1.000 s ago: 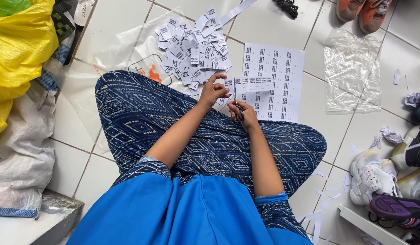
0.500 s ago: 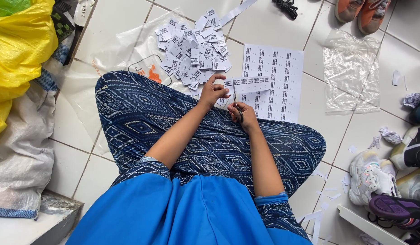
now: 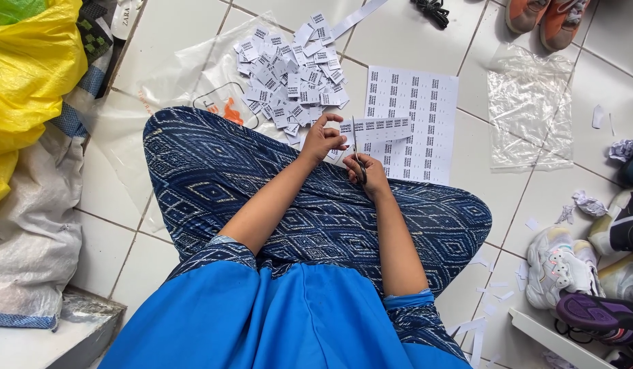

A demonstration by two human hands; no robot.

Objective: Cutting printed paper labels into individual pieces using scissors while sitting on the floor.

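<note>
I sit cross-legged on a white tiled floor in blue patterned trousers. My left hand (image 3: 323,137) pinches one end of a narrow paper strip of printed labels (image 3: 381,128). My right hand (image 3: 368,175) grips small scissors (image 3: 357,152) whose blades stand across the strip near my left fingers. Beyond my knees lies a pile of cut labels (image 3: 289,72) on a clear plastic bag (image 3: 186,75). A printed label sheet (image 3: 419,116) lies flat just behind the strip.
A yellow bag (image 3: 29,75) and a grey sack (image 3: 29,225) sit at the left. Another clear plastic bag (image 3: 531,109) lies at the right. Several shoes (image 3: 576,273) crowd the lower right, orange shoes (image 3: 545,17) the top. Paper scraps (image 3: 490,301) dot the floor.
Both hands stay in nearly the same place over my knee; the scissors shift slightly along the strip. Nothing else has moved.
</note>
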